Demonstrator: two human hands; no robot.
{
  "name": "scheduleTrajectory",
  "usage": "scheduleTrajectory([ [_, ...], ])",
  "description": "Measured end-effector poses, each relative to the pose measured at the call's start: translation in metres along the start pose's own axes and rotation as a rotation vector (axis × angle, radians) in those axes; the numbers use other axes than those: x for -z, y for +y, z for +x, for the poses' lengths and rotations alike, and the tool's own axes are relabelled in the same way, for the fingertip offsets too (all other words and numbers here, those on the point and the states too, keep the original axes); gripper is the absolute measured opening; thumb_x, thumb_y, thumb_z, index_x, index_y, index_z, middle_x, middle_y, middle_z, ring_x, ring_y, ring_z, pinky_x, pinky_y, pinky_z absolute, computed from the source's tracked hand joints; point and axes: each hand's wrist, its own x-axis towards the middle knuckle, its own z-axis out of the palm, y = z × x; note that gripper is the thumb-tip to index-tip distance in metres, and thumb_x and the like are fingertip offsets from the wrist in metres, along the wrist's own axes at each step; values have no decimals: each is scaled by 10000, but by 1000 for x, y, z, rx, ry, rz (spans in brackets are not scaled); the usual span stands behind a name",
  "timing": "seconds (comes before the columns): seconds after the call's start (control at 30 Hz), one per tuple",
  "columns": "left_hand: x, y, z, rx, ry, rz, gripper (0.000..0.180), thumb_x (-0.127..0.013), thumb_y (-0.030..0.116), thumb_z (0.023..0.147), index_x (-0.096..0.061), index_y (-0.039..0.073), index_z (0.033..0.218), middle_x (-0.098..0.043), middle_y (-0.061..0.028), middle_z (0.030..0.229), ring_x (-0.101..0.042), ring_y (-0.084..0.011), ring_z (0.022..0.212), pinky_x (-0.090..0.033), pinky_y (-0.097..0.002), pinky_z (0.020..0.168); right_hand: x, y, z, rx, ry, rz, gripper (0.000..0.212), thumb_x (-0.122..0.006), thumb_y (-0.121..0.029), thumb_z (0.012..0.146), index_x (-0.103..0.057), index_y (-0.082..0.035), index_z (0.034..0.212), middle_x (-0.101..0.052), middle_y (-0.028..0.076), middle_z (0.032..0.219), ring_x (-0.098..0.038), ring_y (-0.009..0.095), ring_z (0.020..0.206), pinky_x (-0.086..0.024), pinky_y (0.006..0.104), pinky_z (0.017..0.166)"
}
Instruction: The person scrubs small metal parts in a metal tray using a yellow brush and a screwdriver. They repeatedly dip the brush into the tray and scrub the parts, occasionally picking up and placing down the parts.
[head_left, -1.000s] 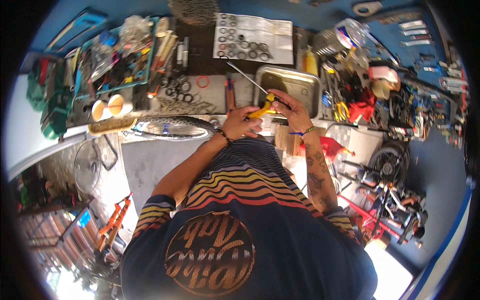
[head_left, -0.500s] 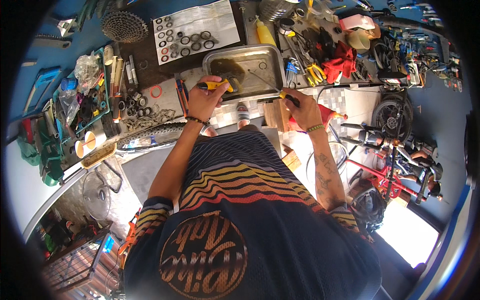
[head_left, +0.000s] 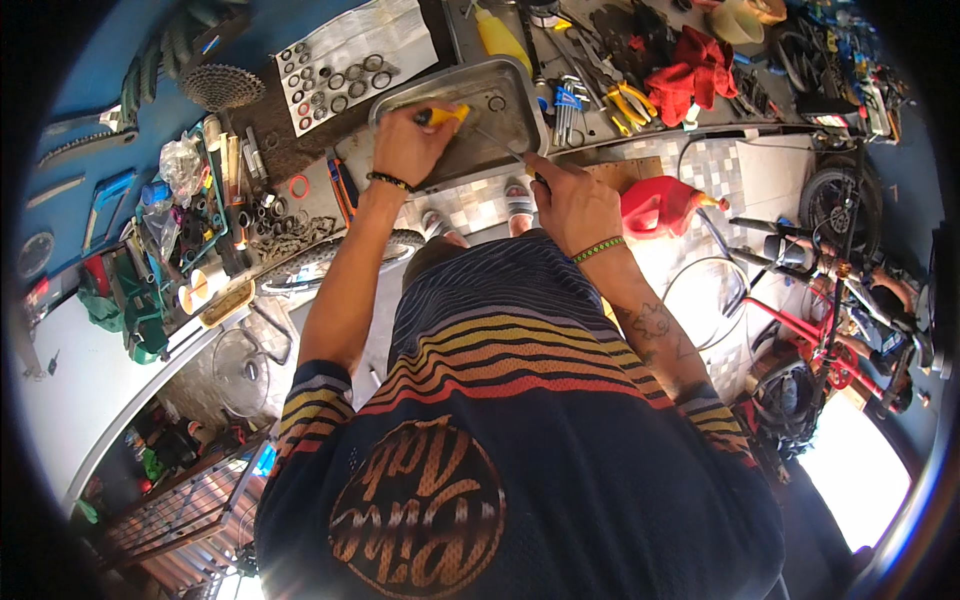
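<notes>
Over the left half of a shallow metal tray point(head_left: 537, 95), my left hand point(head_left: 408, 147) is closed around a yellow-and-black tool point(head_left: 455, 113); its working end is hard to make out. My right hand point(head_left: 578, 205), at the tray's near right side, grips a screwdriver point(head_left: 502, 144) by its handle. The thin shaft slants up and left over the tray, its tip near the left-hand tool. A small dark ring point(head_left: 496, 103) lies in the tray's far right part. My left hand hides much of the tray's left side.
Beyond the tray, a white sheet point(head_left: 400, 40) carries rows of rings and bearings, beside a yellow bottle point(head_left: 500, 40). Pliers point(head_left: 630, 105), hex keys point(head_left: 570, 110) and a red cloth point(head_left: 690, 75) lie right. A red jug point(head_left: 660, 207) stands below the bench edge.
My left hand has moved farther over the tray, covering the dark puddle seen before. My right hand has come left, bringing the screwdriver tip closer to the left-hand tool. The whole view has shifted.
</notes>
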Motion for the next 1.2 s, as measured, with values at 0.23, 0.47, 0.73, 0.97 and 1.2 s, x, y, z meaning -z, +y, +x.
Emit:
scheduleTrajectory([
  [0.23, 1, 14, 14, 18, -97, 95, 169, -820, 185, 932, -841, 113, 1083, -769, -62, 749, -732, -130, 661, -575, -295, 638, 0, 3, 0, 42, -76, -54, 418, -679, -234, 929, -707, -97, 1323, -768, 178, 874, -787, 334, 778, -622, 453, 661],
  [0.47, 2, -1, 12, 75, -104, 160, 179, -784, 147, 956, -824, 37, 1091, -782, -91, 794, -753, -126, 702, -609, -287, 652, -3, 14, 6, 58, 10, 8, 340, -645, -191, 932, -743, -125, 1251, -737, 184, 770, -753, 351, 678, -590, 470, 594],
  [0.73, 0, 18, -7, 423, -85, -360, 268, -780, 85, 981, -755, -35, 1219, -792, -145, 1065, -798, -209, 864, -690, -349, 735, -4, 27, 21, 116, -39, 70, 277, -641, -214, 945, -741, -126, 1188, -740, 189, 766, -757, 354, 704, -597, 470, 620],
  [0.97, -5, 21, 9, 26, -88, 141, 179, -790, 90, 943, -838, 22, 1101, -798, -49, 902, -718, -97, 784, -598, -258, 733, -4, 33, 10, 136, -9, 12, 305, -636, -225, 964, -743, -151, 1241, -734, 179, 749, -755, 341, 690, -597, 459, 606],
  [1.2, -9, 16, -4, 369, -90, -181, 190, -765, 54, 951, -800, -36, 1114, -794, -126, 921, -776, -161, 775, -661, -305, 696, 13, 33, 21, 98, -59, -21, 276, -646, -228, 967, -758, -149, 1207, -748, 171, 792, -767, 336, 738, -609, 463, 638],
])
